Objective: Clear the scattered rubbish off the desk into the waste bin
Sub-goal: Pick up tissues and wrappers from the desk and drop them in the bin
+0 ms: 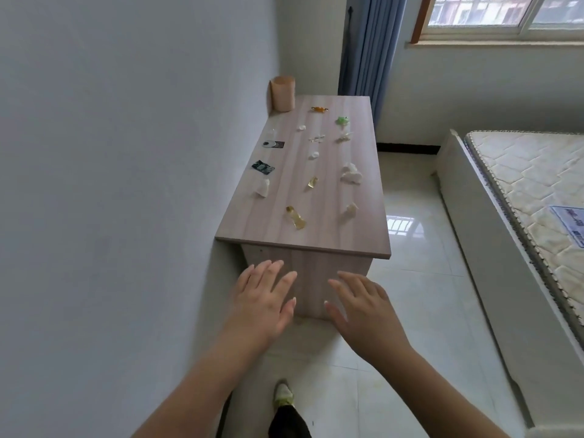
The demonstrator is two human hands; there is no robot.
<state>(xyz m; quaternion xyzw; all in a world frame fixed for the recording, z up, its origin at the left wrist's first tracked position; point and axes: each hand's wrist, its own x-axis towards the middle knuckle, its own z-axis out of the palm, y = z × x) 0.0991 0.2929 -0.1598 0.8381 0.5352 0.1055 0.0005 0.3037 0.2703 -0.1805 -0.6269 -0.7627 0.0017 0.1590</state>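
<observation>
Two empty hands (265, 303) (363, 308); desk (249, 229) holds one bin (283, 93).

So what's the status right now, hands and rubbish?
Left hand and right hand open, empty, short of the desk. Wrappers and tissue scraps, nearest a yellow wrapper, untouched. Nothing blocking.

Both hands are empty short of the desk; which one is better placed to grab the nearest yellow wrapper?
Left, probably. The left hand sits almost directly below the yellow wrapper; the right hand is further right, nearer the crumpled tissue.
</observation>
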